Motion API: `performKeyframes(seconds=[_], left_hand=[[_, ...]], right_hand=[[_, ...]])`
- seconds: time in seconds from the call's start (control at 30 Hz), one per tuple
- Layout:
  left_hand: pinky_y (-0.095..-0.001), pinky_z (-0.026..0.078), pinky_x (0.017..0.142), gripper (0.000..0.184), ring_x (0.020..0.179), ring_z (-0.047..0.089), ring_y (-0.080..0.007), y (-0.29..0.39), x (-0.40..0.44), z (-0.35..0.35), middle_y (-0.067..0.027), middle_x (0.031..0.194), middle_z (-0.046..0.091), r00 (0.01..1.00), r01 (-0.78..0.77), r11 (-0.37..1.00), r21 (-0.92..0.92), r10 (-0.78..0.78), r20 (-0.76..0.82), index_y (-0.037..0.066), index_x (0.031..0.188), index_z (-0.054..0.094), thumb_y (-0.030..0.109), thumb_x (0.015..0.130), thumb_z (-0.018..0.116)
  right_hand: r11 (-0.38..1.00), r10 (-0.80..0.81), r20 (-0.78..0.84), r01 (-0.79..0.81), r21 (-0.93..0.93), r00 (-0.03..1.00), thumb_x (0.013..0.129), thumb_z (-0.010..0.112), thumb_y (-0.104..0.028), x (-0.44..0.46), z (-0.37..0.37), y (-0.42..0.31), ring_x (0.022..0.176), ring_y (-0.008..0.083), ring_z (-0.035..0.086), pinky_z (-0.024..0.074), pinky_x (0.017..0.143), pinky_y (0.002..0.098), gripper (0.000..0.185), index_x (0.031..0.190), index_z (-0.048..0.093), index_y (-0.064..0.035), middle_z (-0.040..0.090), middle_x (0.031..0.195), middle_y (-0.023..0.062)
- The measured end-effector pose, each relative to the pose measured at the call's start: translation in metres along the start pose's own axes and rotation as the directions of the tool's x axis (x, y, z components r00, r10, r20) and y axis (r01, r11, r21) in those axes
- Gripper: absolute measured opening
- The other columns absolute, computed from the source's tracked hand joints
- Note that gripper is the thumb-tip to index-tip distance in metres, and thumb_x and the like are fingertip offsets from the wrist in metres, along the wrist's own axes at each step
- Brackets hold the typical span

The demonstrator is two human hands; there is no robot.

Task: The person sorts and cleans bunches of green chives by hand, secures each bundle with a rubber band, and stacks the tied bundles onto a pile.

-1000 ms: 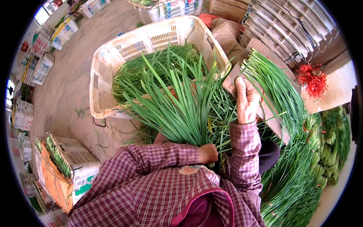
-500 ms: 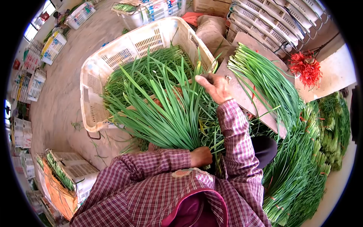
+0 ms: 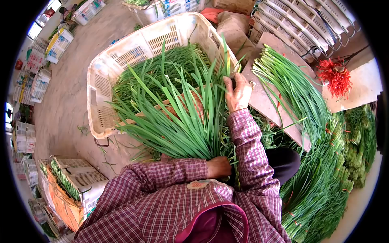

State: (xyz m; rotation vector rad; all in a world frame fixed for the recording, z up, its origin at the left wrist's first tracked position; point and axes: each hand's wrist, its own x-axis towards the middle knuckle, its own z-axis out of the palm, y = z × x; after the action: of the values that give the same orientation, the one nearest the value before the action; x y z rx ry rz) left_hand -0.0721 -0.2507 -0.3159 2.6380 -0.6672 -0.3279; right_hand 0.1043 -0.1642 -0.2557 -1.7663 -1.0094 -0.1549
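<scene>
My left hand (image 3: 219,167) is closed around the lower end of a fanned-out bunch of garlic chives (image 3: 184,129), held in front of my body. The long green leaves spread up and to the left, over the near rim of a white plastic crate (image 3: 95,115). My right hand (image 3: 238,92) is by the bunch's right-hand edge, thumb and fingers pinched at leaf tips near the crate's right corner. Its fingertips are partly hidden by the leaves. More chives (image 3: 162,65) lie inside the crate.
On a board (image 3: 265,99) to my right rests a loose bundle of chives (image 3: 289,85). Below it are heaped tied bundles (image 3: 320,190). Red ties (image 3: 334,77) hang at the right. Stacked crates (image 3: 300,24) stand behind; a filled crate (image 3: 83,176) is at lower left.
My right hand has shifted slightly right relative to the bunch and turned more upright, its fingers now at the outer leaves. The left hand keeps its hold. The view has shifted slightly.
</scene>
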Motion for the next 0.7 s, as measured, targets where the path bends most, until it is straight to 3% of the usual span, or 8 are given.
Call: performKeyframes(seconds=[0.23, 0.3, 0.37, 0.43, 0.53, 0.57, 0.63, 0.7], left_hand=[[-0.038, 0.053, 0.056, 0.011, 0.067, 0.068, -0.0266, -0.003, 0.001, 0.005, -0.0108, 0.068, 0.066, 1.0, -0.018, 0.999, -0.042, 0.019, 0.017, 0.008, 0.063, 0.064, 0.017, 0.067, 0.068], [-0.038, 0.053, 0.056, 0.011, 0.067, 0.068, -0.0266, -0.001, -0.002, 0.011, -0.0111, 0.067, 0.066, 0.999, -0.029, 0.999, -0.016, 0.029, -0.037, 0.007, 0.063, 0.064, 0.017, 0.066, 0.068], [-0.0379, 0.053, 0.056, 0.012, 0.066, 0.068, -0.0266, 0.001, -0.003, 0.011, -0.0113, 0.067, 0.066, 0.995, -0.037, 0.999, 0.011, 0.037, -0.087, 0.007, 0.063, 0.064, 0.017, 0.065, 0.067], [-0.0382, 0.053, 0.055, 0.011, 0.065, 0.068, -0.0261, 0.002, -0.003, 0.007, -0.0113, 0.065, 0.065, 0.997, -0.019, 1.0, 0.024, 0.021, -0.071, 0.006, 0.063, 0.064, 0.017, 0.065, 0.067], [-0.034, 0.049, 0.052, 0.012, 0.066, 0.068, -0.0197, 0.003, -0.001, 0.011, -0.0021, 0.068, 0.068, 0.998, 0.003, 0.99, 0.138, 0.006, -0.064, 0.015, 0.064, 0.071, 0.017, 0.074, 0.064], [-0.034, 0.049, 0.052, 0.012, 0.066, 0.068, -0.0197, 0.002, -0.001, 0.013, -0.0021, 0.068, 0.068, 0.998, 0.001, 0.991, 0.137, 0.007, -0.062, 0.015, 0.064, 0.071, 0.017, 0.074, 0.064], [-0.0337, 0.049, 0.05, 0.012, 0.063, 0.067, -0.0196, 0.001, -0.001, 0.017, -0.0017, 0.065, 0.067, 0.995, -0.01, 0.993, 0.121, 0.022, -0.099, 0.015, 0.062, 0.07, 0.017, 0.073, 0.065], [-0.0364, 0.05, 0.051, 0.009, 0.063, 0.067, -0.0233, -0.003, -0.001, 0.023, -0.0066, 0.065, 0.065, 0.996, -0.026, 0.998, 0.056, 0.031, -0.089, 0.01, 0.064, 0.066, 0.016, 0.071, 0.065]], right_hand=[[0.998, 0.061, -0.032, -0.061, 0.014, 0.998, 0.084, 0.07, -0.017, 0.005, -0.013, 0.008, 0.06, 0.0294, 0.058, 0.0473, 0.059, 0.0378, 0.023, 0.078, 0.058, 0.0013, 0.059, 0.069, 0.0152], [0.88, 0.396, -0.074, -0.356, 0.314, 0.915, 0.085, 0.069, -0.022, 0.019, -0.016, 0.019, 0.056, 0.0241, 0.057, 0.0483, 0.059, 0.0346, 0.026, 0.079, 0.061, 0.0009, 0.058, 0.062, 0.0123], [0.913, 0.363, -0.089, -0.335, 0.233, 0.928, 0.086, 0.069, -0.026, 0.048, -0.046, 0.004, 0.054, 0.0212, 0.057, 0.0493, 0.06, 0.0327, 0.025, 0.082, 0.066, -0.0017, 0.059, 0.059, 0.0098], [0.998, 0.051, -0.108, -0.055, -0.036, 0.993, 0.085, 0.069, -0.024, 0.062, -0.057, 0.014, 0.063, 0.0251, 0.065, 0.052, 0.063, 0.0347, 0.017, 0.092, 0.072, -0.0092, 0.067, 0.071, 0.0107], [0.839, -0.174, 0.091, 0.196, -0.507, 0.981, 0.082, 0.07, -0.022, 0.052, -0.07, 0.006, 0.074, 0.0261, 0.068, 0.0557, 0.069, 0.0378, 0.013, 0.093, 0.072, -0.014, 0.07, 0.087, 0.0104], [0.839, -0.172, 0.09, 0.194, -0.508, 0.981, 0.082, 0.07, -0.022, 0.045, -0.072, -0.006, 0.074, 0.0261, 0.068, 0.0557, 0.069, 0.0378, 0.013, 0.093, 0.072, -0.014, 0.07, 0.087, 0.0104], [0.965, -0.057, 0.174, 0.099, -0.243, 0.983, 0.082, 0.07, -0.02, 0.029, -0.07, -0.029, 0.074, 0.0249, 0.068, 0.0555, 0.07, 0.0361, 0.011, 0.092, 0.073, -0.014, 0.07, 0.085, 0.0082], [0.987, -0.157, 0.275, 0.157, 0.022, 0.948, 0.082, 0.07, -0.017, 0.013, -0.061, -0.038, 0.073, 0.0241, 0.068, 0.0551, 0.07, 0.035, 0.01, 0.091, 0.073, -0.0141, 0.07, 0.083, 0.0073]])
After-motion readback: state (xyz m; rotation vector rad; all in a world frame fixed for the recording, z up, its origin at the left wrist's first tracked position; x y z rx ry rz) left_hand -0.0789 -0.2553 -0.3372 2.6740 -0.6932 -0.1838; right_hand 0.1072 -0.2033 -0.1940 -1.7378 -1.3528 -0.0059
